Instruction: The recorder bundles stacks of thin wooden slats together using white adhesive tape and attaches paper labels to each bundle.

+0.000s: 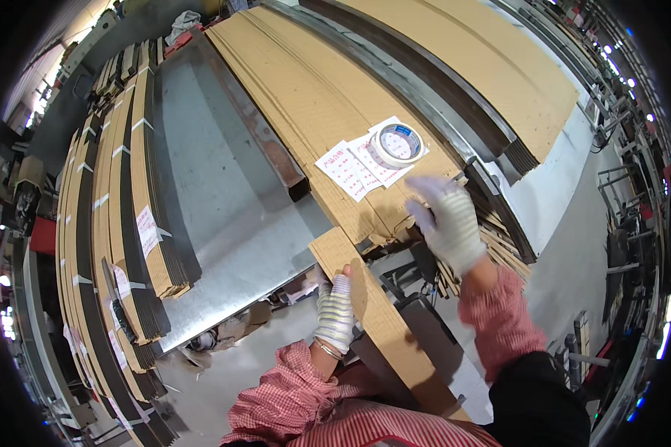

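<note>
My left hand [335, 316], in a striped work glove with bare fingertips, grips a long narrow cardboard strip [384, 316] by its left edge. The strip slants from the table's near edge down toward my lap. My right hand [449, 223], gloved too, hangs over the near right corner of the cardboard sheets with thumb and fingers apart and nothing in it; its fingertips are a little blurred. Just beyond it lies a roll of white tape [399, 144], resting on several white paper labels with red print [343, 170]. Those labels lie on the wide cardboard sheet [298, 82].
Bundles of long cardboard-and-dark strips [145, 186], bound with white tape, line the left side. A knife-like tool with a black handle [121, 320] lies on them. A rusty metal beam [253, 119] crosses the grey metal tabletop [201, 149]. More cardboard [492, 52] lies at the far right.
</note>
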The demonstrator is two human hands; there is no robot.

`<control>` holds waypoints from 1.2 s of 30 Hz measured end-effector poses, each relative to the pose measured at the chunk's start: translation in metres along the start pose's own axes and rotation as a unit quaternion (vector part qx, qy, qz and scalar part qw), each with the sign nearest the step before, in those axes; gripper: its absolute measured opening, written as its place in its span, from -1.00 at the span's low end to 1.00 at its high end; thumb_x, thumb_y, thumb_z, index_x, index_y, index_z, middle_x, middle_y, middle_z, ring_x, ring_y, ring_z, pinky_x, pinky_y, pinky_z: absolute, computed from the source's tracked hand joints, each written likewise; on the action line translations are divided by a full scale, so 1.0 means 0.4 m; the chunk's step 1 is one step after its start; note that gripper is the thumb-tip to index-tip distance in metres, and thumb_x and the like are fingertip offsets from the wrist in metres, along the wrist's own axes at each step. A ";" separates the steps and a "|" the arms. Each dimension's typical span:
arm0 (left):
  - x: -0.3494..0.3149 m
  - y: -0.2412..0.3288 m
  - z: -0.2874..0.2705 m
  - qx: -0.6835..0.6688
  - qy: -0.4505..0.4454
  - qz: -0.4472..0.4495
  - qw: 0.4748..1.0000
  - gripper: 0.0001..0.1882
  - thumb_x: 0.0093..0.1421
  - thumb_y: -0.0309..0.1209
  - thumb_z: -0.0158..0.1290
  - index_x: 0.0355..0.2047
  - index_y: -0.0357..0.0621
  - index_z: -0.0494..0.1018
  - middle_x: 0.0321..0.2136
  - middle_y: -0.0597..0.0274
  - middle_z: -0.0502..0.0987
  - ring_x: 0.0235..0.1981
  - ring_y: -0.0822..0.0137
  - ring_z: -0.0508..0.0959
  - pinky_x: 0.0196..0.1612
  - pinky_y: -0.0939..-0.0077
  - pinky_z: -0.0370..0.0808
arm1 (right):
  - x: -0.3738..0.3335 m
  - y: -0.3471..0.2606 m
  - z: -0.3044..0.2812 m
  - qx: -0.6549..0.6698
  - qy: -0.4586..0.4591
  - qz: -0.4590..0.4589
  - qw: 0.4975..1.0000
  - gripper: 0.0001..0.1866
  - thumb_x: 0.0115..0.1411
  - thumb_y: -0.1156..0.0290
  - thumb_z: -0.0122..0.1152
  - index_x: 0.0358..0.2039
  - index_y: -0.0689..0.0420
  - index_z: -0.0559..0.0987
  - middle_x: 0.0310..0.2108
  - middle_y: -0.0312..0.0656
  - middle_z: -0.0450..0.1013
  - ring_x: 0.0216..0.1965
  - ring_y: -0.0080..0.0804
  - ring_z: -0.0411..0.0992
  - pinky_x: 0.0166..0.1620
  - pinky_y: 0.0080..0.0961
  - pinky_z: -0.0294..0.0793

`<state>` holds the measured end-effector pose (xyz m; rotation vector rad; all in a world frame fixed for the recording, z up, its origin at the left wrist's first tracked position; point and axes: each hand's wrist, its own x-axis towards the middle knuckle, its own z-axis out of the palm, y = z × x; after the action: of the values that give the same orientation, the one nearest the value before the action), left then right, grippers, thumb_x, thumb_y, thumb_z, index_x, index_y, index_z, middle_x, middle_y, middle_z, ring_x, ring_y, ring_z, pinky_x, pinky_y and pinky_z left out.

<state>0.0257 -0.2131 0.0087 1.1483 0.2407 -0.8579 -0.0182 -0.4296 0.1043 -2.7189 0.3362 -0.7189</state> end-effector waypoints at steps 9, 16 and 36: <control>-0.033 0.067 -0.069 0.006 0.006 0.088 0.996 -0.44 0.14 -0.19 0.13 0.07 -0.21 0.28 -0.12 0.26 0.42 -0.13 0.42 0.44 -0.03 0.54 0.40 | 0.133 0.158 0.003 -0.190 -0.032 -0.140 0.971 -0.62 -0.01 0.35 0.23 -0.13 0.06 0.48 -0.08 -0.10 0.40 0.05 -0.19 0.31 0.14 -0.10 0.16; -0.104 0.177 -0.011 0.070 -0.171 0.103 0.977 -0.63 0.05 -0.45 0.18 -0.13 -0.21 0.38 -0.35 0.26 0.49 -0.32 0.47 0.50 -0.26 0.60 0.46 | -0.036 -0.126 -0.081 0.316 -0.286 -0.213 0.879 -0.70 0.09 0.21 0.23 -0.28 0.15 0.49 -0.50 -0.15 0.44 -0.40 -0.09 0.41 -0.19 -0.25 0.38; 0.116 -0.113 -0.189 0.086 -0.149 -0.083 0.982 -0.64 0.08 -0.11 0.16 -0.35 -0.15 0.44 -0.57 0.31 0.47 -0.65 0.46 0.42 -0.58 0.63 0.37 | -0.178 0.074 0.274 0.427 -0.441 0.204 0.763 -0.47 0.17 -0.02 0.11 -0.11 0.23 0.50 -0.32 -0.17 0.52 -0.28 -0.39 0.44 -0.14 -0.51 0.41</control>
<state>0.0438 -0.1756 -0.0817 1.1532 0.0147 -1.2035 -0.0266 -0.4102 -0.0281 -1.7075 0.2470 0.4781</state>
